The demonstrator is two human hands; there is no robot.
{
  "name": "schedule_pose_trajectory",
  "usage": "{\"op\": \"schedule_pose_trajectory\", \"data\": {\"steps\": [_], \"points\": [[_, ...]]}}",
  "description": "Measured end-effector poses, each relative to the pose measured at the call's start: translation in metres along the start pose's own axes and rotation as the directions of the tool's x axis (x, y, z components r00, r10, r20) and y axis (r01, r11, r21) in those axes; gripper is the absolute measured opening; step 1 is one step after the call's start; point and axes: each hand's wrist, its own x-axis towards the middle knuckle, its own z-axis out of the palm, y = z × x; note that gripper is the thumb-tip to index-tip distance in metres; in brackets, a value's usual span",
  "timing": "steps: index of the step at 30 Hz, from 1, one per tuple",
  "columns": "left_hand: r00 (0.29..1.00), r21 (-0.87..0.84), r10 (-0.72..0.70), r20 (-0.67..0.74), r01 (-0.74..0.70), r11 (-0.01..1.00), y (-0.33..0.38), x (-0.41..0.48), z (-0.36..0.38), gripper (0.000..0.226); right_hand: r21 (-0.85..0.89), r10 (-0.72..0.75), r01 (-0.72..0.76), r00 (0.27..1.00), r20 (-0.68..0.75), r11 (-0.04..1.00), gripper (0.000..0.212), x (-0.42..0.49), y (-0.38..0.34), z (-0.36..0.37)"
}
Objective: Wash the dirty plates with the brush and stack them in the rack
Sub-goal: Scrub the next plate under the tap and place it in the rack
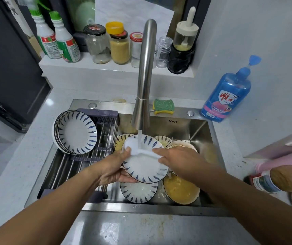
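My left hand grips the left rim of a white plate with blue leaf marks, held tilted over the sink under running water. My right hand holds a white brush whose head lies on the plate's upper left. Below it in the sink lie another blue-patterned plate and a bowl with yellow residue. More dirty plates sit behind. Several washed plates stand on edge in the rack on the sink's left side.
The steel faucet rises over the sink middle. A green-yellow sponge lies on the sink's back rim. A blue soap bottle stands at right. Jars and bottles line the back ledge. Another person's hand holds a bottle at far right.
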Motion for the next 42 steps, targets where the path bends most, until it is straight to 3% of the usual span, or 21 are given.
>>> {"op": "schedule_pose_trajectory", "data": {"steps": [5,9,11,13,15,17,19,22,26,29,31,33,36,38,40,42], "points": [[0.998,-0.083,0.041,-0.052,-0.045,0.996,0.0,0.001,-0.021,0.049,-0.141,-0.107,0.121,0.989,0.105,0.983,0.044,-0.029,0.023,0.003],[0.998,-0.033,0.03,-0.056,-0.032,0.999,-0.002,0.001,-0.023,0.047,-0.244,0.047,-0.051,0.999,-0.021,0.968,0.045,-0.03,0.056,0.008],[0.998,-0.006,0.017,-0.064,-0.017,1.0,0.0,0.001,-0.02,0.046,-0.125,0.118,-0.136,0.984,-0.135,0.983,0.043,-0.025,0.053,0.008],[0.996,0.018,0.011,-0.092,-0.009,1.0,0.005,0.002,-0.019,0.05,0.156,0.253,-0.229,0.954,-0.162,0.961,0.037,-0.02,0.041,0.002],[0.992,0.032,0.004,-0.13,0.0,0.999,0.008,0.003,-0.019,0.054,0.439,0.376,-0.34,0.927,0.004,0.832,0.03,-0.016,0.03,-0.002],[0.988,0.017,-0.023,-0.154,0.026,1.0,0.011,0.002,-0.018,0.057,0.65,0.436,-0.464,0.873,0.22,0.602,0.038,-0.012,0.02,-0.005],[0.988,-0.023,-0.055,-0.144,0.052,0.998,0.013,-0.001,-0.016,0.058,0.709,0.438,-0.552,0.82,0.369,0.438,0.048,-0.008,0.014,-0.004],[0.992,-0.095,-0.079,-0.099,0.069,0.993,0.014,-0.006,-0.011,0.056,0.776,0.381,-0.57,0.804,0.457,0.271,0.038,0.0,0.007,0.0],[0.996,-0.113,-0.07,-0.05,0.064,0.991,0.017,-0.014,-0.006,0.053,0.789,0.327,-0.603,0.774,0.542,0.119,0.024,0.008,0.007,0.007],[0.999,0.047,0.017,-0.035,-0.015,0.999,0.018,-0.02,-0.003,0.058,0.774,0.329,-0.632,0.74,0.587,0.04,0.025,0.01,0.008,0.008],[0.984,0.359,0.179,-0.004,-0.166,0.918,0.021,-0.029,-0.005,0.068,0.765,0.321,-0.644,0.723,0.612,-0.008,0.025,0.011,0.01,0.007],[0.942,0.629,0.305,0.144,-0.325,0.706,0.024,-0.042,-0.012,0.063,0.744,0.289,-0.667,0.704,0.648,-0.043,0.022,0.012,0.011,0.004],[0.876,0.757,0.312,0.368,-0.477,0.447,0.026,-0.046,-0.022,0.05,0.708,0.249,-0.702,0.675,0.695,-0.075,0.015,0.012,0.014,-0.004],[0.841,0.799,0.318,0.438,-0.526,0.291,0.025,-0.041,-0.019,0.033,0.694,0.23,-0.717,0.665,0.711,-0.07,0.014,0.011,0.014,-0.007],[0.83,0.81,0.346,0.438,-0.531,0.249,0.023,-0.036,-0.015,0.013,0.707,0.241,-0.704,0.678,0.695,-0.059,0.016,0.01,0.014,-0.008],[0.847,0.786,0.365,0.386,-0.509,0.35,0.019,-0.032,-0.015,0.006,0.759,0.325,-0.651,0.714,0.62,-0.02,0.025,0.007,0.015,-0.012]]}}
